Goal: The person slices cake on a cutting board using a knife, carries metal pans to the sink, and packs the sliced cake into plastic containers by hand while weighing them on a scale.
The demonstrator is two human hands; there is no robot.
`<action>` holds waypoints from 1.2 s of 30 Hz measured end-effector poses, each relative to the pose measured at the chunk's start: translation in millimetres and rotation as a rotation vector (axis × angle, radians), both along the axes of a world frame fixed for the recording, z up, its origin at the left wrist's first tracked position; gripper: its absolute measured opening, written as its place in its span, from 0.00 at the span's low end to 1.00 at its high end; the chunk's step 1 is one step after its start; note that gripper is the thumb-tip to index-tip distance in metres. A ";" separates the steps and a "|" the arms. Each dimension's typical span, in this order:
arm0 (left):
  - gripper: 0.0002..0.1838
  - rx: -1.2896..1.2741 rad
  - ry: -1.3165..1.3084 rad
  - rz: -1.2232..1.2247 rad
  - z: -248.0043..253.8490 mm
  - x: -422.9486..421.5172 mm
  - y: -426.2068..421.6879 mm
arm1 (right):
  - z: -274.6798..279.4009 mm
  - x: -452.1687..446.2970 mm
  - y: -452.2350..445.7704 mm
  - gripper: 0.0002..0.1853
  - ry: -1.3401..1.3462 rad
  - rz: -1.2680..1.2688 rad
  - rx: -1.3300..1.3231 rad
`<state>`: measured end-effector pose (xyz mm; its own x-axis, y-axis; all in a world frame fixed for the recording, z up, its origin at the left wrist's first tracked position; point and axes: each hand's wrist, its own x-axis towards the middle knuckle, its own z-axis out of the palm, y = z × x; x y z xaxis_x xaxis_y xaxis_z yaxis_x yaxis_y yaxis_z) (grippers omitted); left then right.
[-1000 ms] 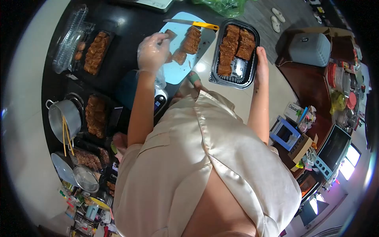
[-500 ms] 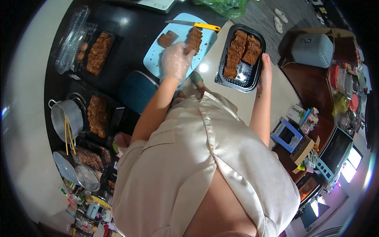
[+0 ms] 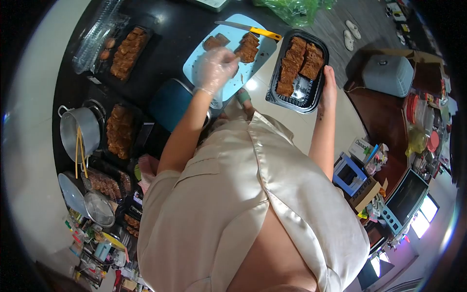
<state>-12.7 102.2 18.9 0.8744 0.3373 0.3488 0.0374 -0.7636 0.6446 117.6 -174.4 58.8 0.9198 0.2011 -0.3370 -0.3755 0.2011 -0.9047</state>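
My left hand, in a clear plastic glove, hovers over a light blue cutting board. Its fingers are pinched together beside a row of brown, meat-like slices; what they hold is blurred. Two smaller brown pieces lie farther left on the board. A knife with a yellow handle rests across the board's far end. My bare right hand grips the right side of a black plastic tray, which holds two rows of brown slices.
More filled trays stand on the black table to the left. A metal pot with chopsticks sits near a glass lid. Green plastic bag lies at the far edge. Pale tiled floor shows below the tray.
My left hand has drawn back slightly from the slices, its fingers now pinched. The view has shifted a little. My right hand still grips the tray.
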 end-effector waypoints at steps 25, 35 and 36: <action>0.21 0.136 -0.061 -0.310 103.2 1.7 -52.3 | -5.1 -26.7 72.9 0.09 0.035 0.164 0.063; 0.23 0.249 0.133 -0.117 115.0 -1.6 -62.7 | 11.6 -31.9 81.5 0.08 0.084 0.165 0.063; 0.23 0.266 0.184 -0.106 115.9 -0.3 -65.3 | 11.2 -32.1 81.8 0.08 0.084 0.165 0.063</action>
<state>-12.9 36.9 134.7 0.9562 0.1597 0.2454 0.0461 -0.9098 0.4125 85.5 -92.6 70.0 0.8419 0.3698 -0.3931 -0.4817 0.1864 -0.8563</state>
